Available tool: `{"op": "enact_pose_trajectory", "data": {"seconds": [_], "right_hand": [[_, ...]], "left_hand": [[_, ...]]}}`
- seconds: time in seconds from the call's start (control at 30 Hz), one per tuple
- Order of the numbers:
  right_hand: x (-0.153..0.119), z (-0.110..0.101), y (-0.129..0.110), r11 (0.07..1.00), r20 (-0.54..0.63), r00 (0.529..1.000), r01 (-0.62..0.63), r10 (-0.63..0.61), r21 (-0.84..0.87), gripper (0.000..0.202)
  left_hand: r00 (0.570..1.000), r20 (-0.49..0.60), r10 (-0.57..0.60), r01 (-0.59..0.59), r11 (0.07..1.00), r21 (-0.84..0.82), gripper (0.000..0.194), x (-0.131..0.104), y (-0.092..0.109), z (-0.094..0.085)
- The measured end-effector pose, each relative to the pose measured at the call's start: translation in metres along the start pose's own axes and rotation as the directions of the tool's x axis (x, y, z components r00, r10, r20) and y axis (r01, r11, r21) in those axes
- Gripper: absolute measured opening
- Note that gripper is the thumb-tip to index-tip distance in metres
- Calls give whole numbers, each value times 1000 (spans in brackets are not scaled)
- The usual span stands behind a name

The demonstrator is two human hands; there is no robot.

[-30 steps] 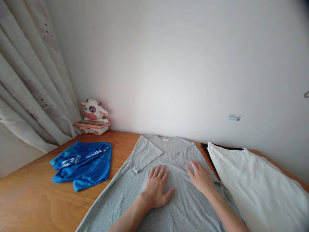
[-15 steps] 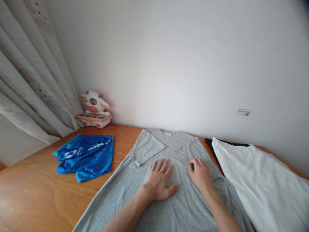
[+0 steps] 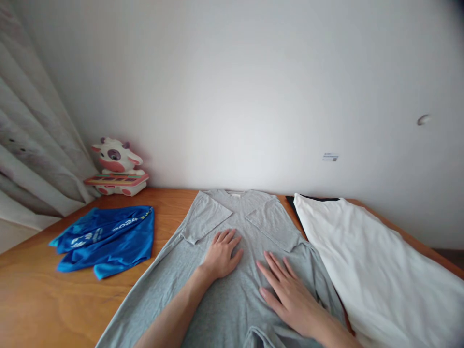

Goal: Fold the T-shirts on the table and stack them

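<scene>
A grey T-shirt (image 3: 232,270) lies spread out with its collar toward the wall and both sleeves laid inward over its body. My left hand (image 3: 222,255) rests on the middle of the shirt, fingers apart and holding nothing. Lower and to the right, my right hand (image 3: 286,295) lies with fingers spread on the cloth, just below the right sleeve (image 3: 273,222). Near the bottom edge, between my forearms, a piece of the grey fabric is bunched up in a fold.
On the wooden table (image 3: 32,299), a blue garment (image 3: 112,237) lies at left, with a cow toy keyboard (image 3: 118,169) behind it. White cloth (image 3: 362,251) over something black (image 3: 290,200) lies at right. Curtain (image 3: 32,125) hangs at far left.
My right hand has left the right sleeve, moved down toward me and spread its fingers. That sleeve now lies flatter. The view has shifted right.
</scene>
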State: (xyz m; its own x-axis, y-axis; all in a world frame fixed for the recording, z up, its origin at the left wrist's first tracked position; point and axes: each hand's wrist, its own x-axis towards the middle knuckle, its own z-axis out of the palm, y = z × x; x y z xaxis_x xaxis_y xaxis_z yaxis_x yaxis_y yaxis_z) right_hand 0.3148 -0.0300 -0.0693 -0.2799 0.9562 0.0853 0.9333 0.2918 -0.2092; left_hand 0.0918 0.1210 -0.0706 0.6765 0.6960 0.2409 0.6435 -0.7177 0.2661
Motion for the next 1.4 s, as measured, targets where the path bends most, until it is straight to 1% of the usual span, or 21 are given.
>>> {"op": "enact_pose_trajectory", "data": {"seconds": [0.1,0.17,0.2,0.23,0.27,0.33,0.37,0.4,0.5,0.6,0.67,0.77,0.83,0.9,0.97,1.1,1.17,1.2,1.27,1.33,1.4], "right_hand": [[-33,-15,-12,998,-3,999,37,-37,52,56],[-55,-19,-13,998,-81,997,5,0,58,47],[-67,-20,-12,999,-152,988,-32,38,44,42],[-79,-21,-8,996,-242,966,-84,87,22,38],[-91,-20,-3,989,-338,931,-149,140,-3,35],[-116,-19,7,962,-496,841,-270,215,-41,33],[-127,-18,11,950,-540,808,-309,234,-51,35],[-136,-17,14,940,-560,790,-336,250,-55,37],[-149,-10,12,931,-543,789,-363,289,-31,41],[-143,-3,0,929,-499,796,-367,343,53,42],[-134,-4,-6,914,-480,780,-378,402,151,39],[-125,-20,-11,836,-416,729,-425,543,346,33],[-128,-38,-10,773,-350,705,-459,617,438,33],[-138,-54,-3,718,-289,680,-513,674,470,35],[-155,-64,8,681,-226,663,-582,714,444,35],[-196,-62,36,667,-145,655,-697,742,262,32],[-207,-56,46,672,-155,653,-723,741,162,28],[-207,-53,47,688,-193,663,-716,723,118,26],[-194,-51,41,752,-318,705,-658,634,43,27],[-164,-53,24,834,-434,754,-551,492,-12,31],[-122,-57,4,902,-451,805,-431,386,1,34]], "left_hand": [[1000,-1,15,-15,1000,19,48,2,-2,3],[1000,-7,23,-23,999,29,48,3,-4,4],[1000,-17,26,-26,999,34,47,4,-5,4],[999,-32,31,-30,999,35,46,4,-6,4],[998,-47,45,-43,999,32,44,5,-6,4],[992,-68,103,-102,995,12,37,5,-2,1],[986,-71,148,-148,989,-3,33,4,2,-1],[977,-68,200,-202,979,-20,31,3,8,-4],[940,-41,339,-341,937,-78,29,-6,34,-12],[903,22,429,-421,895,-146,33,-16,60,-17],[862,73,501,-481,855,-193,34,-21,70,-19],[790,118,601,-562,788,-251,36,-23,75,-22],[760,135,636,-592,762,-261,38,-23,77,-26],[733,164,660,-611,745,-268,42,-24,81,-29],[697,208,686,-622,723,-299,50,-28,87,-32],[650,287,704,-594,706,-386,72,-32,98,-34],[639,313,703,-573,706,-417,80,-32,100,-35],[641,316,700,-562,708,-428,80,-32,100,-35],[668,291,684,-542,716,-440,71,-32,100,-33],[723,234,650,-522,736,-431,57,-33,100,-29],[788,175,591,-493,775,-396,46,-34,99,-23]]}}
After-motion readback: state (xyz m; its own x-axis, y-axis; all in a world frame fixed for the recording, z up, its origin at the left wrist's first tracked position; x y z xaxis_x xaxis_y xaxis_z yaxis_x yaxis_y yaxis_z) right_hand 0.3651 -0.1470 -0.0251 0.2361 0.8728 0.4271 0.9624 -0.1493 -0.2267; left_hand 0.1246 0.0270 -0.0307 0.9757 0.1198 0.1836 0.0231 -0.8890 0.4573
